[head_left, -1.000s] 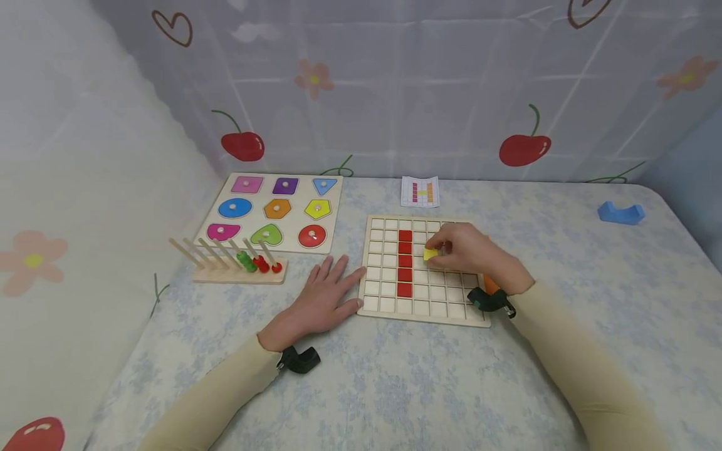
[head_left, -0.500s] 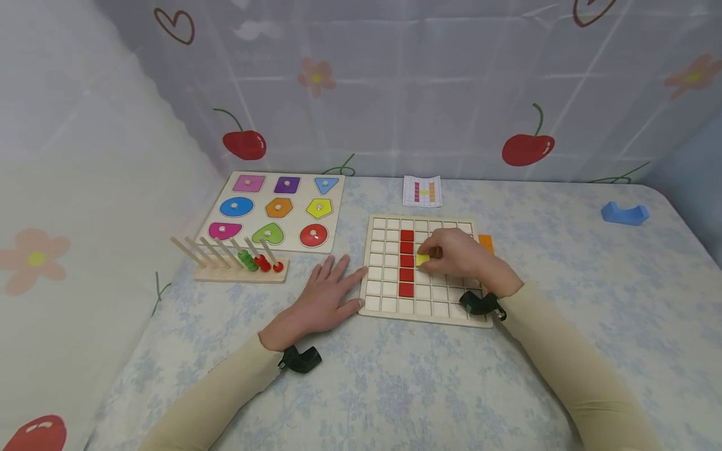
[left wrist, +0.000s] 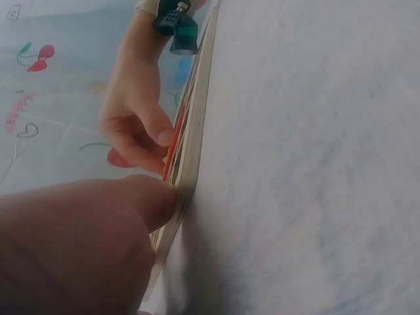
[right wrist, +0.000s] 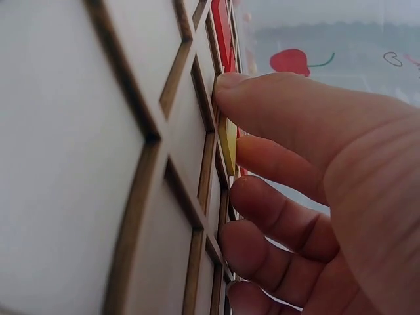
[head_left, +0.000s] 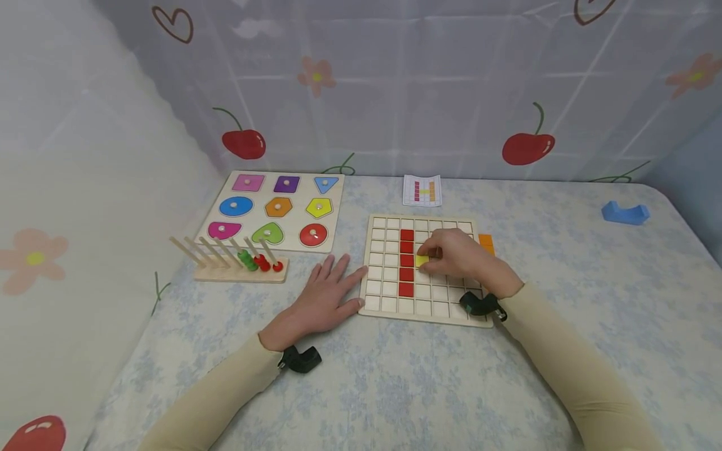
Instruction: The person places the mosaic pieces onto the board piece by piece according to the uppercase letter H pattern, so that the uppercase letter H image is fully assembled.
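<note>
A wooden grid board (head_left: 389, 304) lies on the table with a column of several red squares (head_left: 406, 274) in its cells. My right hand (head_left: 459, 254) pinches a yellow square (head_left: 422, 260) between thumb and index finger, just right of the middle red square. In the right wrist view the yellow square (right wrist: 230, 146) stands tilted at a grid cell, the other fingers curled loosely below. My left hand (head_left: 324, 300) lies flat with spread fingers, its fingertips touching the board's left edge. Orange squares (head_left: 486, 242) are beside the board's right edge, partly behind my right hand.
A small pattern card (head_left: 422, 191) lies behind the grid board. To the left are a shape puzzle board (head_left: 293, 222) with knobbed pieces and a peg stand (head_left: 211, 274) with green and red beads. A blue block (head_left: 625, 213) sits at the far right.
My right hand has moved left with the yellow square, from a cell further right to beside the red column, uncovering the orange squares. My left hand has stayed put.
</note>
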Available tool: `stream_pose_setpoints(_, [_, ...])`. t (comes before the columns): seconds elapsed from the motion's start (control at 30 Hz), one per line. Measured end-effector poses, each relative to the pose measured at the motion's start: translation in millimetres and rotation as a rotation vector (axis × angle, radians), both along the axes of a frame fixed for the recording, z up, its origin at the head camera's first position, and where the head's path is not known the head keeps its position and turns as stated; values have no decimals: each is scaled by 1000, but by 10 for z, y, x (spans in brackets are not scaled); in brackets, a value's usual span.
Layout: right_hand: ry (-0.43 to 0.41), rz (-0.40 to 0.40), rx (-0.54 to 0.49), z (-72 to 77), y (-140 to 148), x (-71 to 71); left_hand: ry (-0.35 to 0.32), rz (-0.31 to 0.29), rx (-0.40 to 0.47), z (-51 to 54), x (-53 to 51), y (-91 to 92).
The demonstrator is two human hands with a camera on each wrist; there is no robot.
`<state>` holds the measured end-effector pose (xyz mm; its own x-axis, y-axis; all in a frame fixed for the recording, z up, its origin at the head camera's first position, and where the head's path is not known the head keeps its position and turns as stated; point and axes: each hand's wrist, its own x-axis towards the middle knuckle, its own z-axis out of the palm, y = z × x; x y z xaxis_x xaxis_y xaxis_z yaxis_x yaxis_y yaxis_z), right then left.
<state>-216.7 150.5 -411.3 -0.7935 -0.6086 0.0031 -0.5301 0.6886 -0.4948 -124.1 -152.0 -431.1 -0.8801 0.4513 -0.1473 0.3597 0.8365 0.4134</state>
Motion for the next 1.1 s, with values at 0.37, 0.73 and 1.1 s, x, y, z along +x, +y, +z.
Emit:
stream_pose_setpoints(0.37, [-15, -16, -7, -20, -5, 9, -9, -5, 1, -10, 3, -17])
stream_pose_setpoints(0.73, [17, -4, -10, 29, 48, 47, -11, -5, -4, -27, -14, -2])
stream_pose_setpoints(1.1, [35, -90, 80, 182, 461, 258, -13, 7, -14, -11, -6, 0])
